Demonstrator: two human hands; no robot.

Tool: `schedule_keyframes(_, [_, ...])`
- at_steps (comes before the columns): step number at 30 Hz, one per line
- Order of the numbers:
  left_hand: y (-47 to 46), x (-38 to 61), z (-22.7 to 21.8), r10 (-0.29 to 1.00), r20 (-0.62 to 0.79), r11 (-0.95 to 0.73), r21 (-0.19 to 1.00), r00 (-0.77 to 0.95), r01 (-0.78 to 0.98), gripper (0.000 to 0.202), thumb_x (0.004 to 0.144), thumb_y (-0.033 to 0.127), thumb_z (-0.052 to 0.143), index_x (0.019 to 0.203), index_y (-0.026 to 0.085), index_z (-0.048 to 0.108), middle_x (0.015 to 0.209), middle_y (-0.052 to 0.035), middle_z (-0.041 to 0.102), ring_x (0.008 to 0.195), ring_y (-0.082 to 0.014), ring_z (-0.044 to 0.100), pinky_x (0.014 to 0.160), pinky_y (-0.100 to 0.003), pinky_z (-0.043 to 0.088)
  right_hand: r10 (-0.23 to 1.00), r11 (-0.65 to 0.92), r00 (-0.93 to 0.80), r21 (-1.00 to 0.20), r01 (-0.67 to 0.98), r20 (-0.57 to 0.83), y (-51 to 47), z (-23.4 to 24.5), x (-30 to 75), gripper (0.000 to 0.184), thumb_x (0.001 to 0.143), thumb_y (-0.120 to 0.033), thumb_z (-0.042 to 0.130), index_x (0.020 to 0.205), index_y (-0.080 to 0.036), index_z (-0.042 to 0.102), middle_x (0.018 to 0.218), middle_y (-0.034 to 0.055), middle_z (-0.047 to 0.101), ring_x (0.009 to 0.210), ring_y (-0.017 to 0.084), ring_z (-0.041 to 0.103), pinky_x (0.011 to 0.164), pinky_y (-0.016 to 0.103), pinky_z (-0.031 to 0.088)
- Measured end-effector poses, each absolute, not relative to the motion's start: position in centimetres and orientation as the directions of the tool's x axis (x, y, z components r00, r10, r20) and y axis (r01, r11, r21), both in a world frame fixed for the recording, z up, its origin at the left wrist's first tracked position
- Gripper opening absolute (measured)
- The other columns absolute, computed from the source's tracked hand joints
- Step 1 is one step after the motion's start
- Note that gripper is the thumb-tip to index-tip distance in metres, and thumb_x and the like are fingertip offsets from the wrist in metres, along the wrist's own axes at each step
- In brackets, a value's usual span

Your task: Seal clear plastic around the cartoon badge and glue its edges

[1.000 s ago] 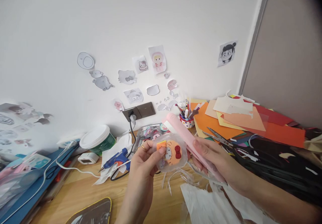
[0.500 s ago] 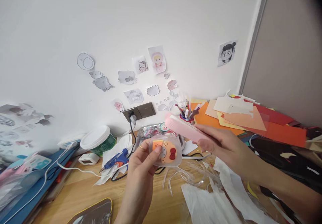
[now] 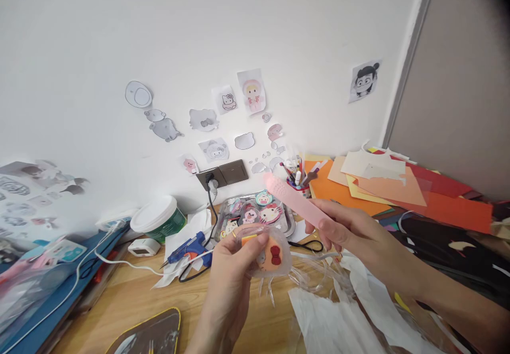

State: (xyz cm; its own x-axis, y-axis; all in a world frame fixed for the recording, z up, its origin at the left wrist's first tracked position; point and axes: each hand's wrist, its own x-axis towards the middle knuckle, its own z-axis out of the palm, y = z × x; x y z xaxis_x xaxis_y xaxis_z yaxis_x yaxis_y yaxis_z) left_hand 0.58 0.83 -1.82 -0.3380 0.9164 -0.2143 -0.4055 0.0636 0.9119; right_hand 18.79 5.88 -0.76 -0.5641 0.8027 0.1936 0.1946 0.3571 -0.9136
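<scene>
In my left hand [image 3: 239, 264], pinched between thumb and fingers, is a palm-sized orange cartoon-face charm [image 3: 274, 255] with a dark red bow. It has a clear, rounded plastic layer around it. My right hand [image 3: 338, 226] is wrapped round a long pink plastic tool [image 3: 298, 203] with a dotted, rounded tip; its exact kind I cannot make out. The tool's tip points up and left, above and apart from the charm. Behind the charm lies a metal tray [image 3: 290, 225] with several colourful cartoon-face pieces.
A blue glue gun [image 3: 191, 249] lies left of the tray, near a white-lidded tub [image 3: 155, 217]. Behind my right hand are a pen cup [image 3: 298, 188] and coloured sheets [image 3: 378, 184]. Clear strips and white paper [image 3: 330, 322] cover the desk's right front. A cord runs to the wall socket [image 3: 223, 174].
My left hand has lowered slightly to the right with the charm, uncovering more of the tray. The pink tool has turned in my right hand, so its dotted face now shows.
</scene>
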Motion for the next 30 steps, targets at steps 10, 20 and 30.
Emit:
schedule_keyframes(10, [0.59, 0.52, -1.8, 0.948, -0.147, 0.05, 0.944, -0.282, -0.326, 0.016, 0.059, 0.026, 0.075, 0.063, 0.014, 0.066, 0.052, 0.0009, 0.06, 0.049, -0.0074, 0.048, 0.051, -0.017, 0.037, 0.769, 0.326, -0.62, -0.93, 0.17, 0.157, 5.71, -0.85, 18.43, 0.029, 0.089, -0.046, 0.039, 0.08, -0.021, 0.051, 0.078, 0.0009, 0.053, 0.065, 0.014, 0.045, 0.054, 0.027, 0.032])
schedule_keyframes(20, [0.65, 0.41, -2.14, 0.952, -0.127, 0.026, 0.942, -0.28, -0.336, 0.015, 0.058, 0.026, 0.077, 0.063, 0.015, 0.068, 0.059, 0.0014, 0.062, 0.054, -0.0075, 0.05, 0.052, -0.017, 0.038, 0.76, 0.322, -0.629, -0.936, 0.145, 0.164, 5.49, -0.69, 18.35, 0.032, 0.087, -0.049, 0.041, 0.087, -0.021, 0.056, 0.081, 0.0023, 0.054, 0.068, 0.015, 0.047, 0.055, 0.028, 0.034])
schedule_keyframes(30, [0.68, 0.62, -2.26, 0.948, -0.184, 0.086, 0.934, -0.261, -0.346, 0.019, 0.061, 0.029, 0.075, 0.071, 0.013, 0.069, 0.062, -0.0015, 0.064, 0.052, -0.0081, 0.052, 0.049, -0.017, 0.039, 0.795, 0.274, -0.587, -0.954, 0.12, 0.155, 5.82, -1.27, 18.25, 0.035, 0.085, -0.053, 0.042, 0.088, -0.021, 0.057, 0.076, 0.0008, 0.053, 0.056, 0.011, 0.04, 0.048, 0.025, 0.03])
